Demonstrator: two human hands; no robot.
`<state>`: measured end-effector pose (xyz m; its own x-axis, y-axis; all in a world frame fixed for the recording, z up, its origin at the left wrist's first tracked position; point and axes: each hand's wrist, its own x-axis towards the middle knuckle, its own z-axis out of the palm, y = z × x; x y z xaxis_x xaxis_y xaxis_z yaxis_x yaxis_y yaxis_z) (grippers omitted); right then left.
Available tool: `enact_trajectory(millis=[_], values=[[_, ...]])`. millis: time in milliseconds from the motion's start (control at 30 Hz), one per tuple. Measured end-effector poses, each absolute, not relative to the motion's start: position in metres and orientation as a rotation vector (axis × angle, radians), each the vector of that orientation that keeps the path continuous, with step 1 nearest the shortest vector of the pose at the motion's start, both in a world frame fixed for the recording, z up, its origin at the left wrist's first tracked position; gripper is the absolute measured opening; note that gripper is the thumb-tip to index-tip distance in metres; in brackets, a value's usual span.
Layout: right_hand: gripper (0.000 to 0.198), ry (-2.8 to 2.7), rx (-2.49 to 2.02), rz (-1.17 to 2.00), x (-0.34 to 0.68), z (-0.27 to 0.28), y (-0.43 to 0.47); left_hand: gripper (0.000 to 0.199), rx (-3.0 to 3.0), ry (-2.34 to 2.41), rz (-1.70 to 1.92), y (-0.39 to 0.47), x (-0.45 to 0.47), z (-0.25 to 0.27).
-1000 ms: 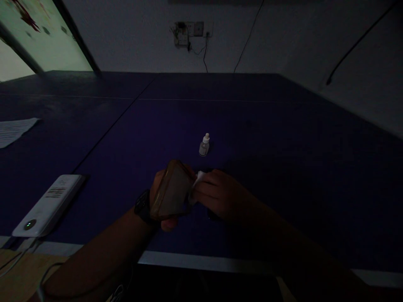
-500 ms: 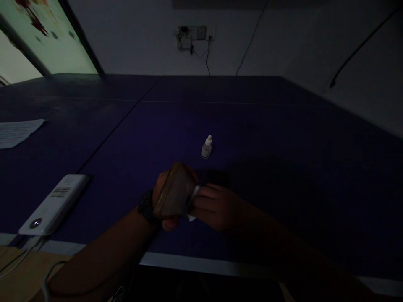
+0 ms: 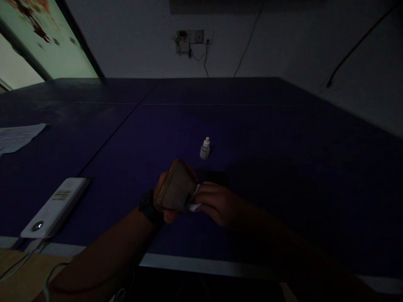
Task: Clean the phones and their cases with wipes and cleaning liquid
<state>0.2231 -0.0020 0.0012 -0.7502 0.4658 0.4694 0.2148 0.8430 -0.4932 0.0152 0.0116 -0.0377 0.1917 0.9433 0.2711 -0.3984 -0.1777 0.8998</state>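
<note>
My left hand (image 3: 160, 184), with a dark watch on its wrist, is closed around what looks like a phone case (image 3: 179, 186). It has a greyish flat face and brownish, see-through edges, and is held tilted above the table. My right hand (image 3: 217, 201) presses a white wipe (image 3: 195, 207) against the case's right edge, fingers bent together. Most of the wipe is hidden under those fingers. Just beyond both hands a small clear dropper bottle (image 3: 204, 152) with a white cap stands upright. A dark flat shape (image 3: 218, 178) lies behind my right hand, too dim to name.
The dark purple table (image 3: 141, 138) has a pale front edge. A white power bank (image 3: 55, 207) with a cable lies at the left. Papers (image 3: 20, 137) rest farther back. Sockets (image 3: 198, 36) and hanging wires are on the far wall. The room is dim.
My right hand has shifted slightly up and right along the case's edge, with the wipe still in its fingers. The case has turned a little in my left hand. The bottle stays put.
</note>
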Motion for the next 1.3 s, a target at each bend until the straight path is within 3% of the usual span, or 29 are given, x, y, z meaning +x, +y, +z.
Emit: enact_trajectory(millis=[33, 200, 533, 733, 1100, 1300], values=[[0.013, -2.31, -0.611, 0.597, 0.226, 0.003, 0.001, 0.079, 1.281, 0.543, 1.402, 0.01, 0.02, -0.034], [0.012, -1.818, -1.001, 0.663, 0.235, 0.01, 0.01, 0.078, 1.069, 0.478, 1.614, 0.017, 0.046, -0.012], [0.015, -1.608, -1.088, 0.9, 0.237, 0.014, 0.013, 0.083, 0.863, 0.521, 1.18, 0.02, 0.048, -0.015], [0.026, -1.336, -1.136, 0.988, 0.239, 0.008, 0.022, 0.064, 0.727, 0.691, 0.896, 0.011, 0.06, -0.019], [0.03, -1.102, -1.139, 0.911, 0.251, 0.005, 0.035, 0.033, 0.729, 0.708, 1.035, 0.016, 0.053, -0.005], [0.033, -1.19, -1.122, 0.97, 0.249, 0.003, 0.038, 0.038, 0.586, 0.549, 1.071, 0.017, 0.048, -0.004]])
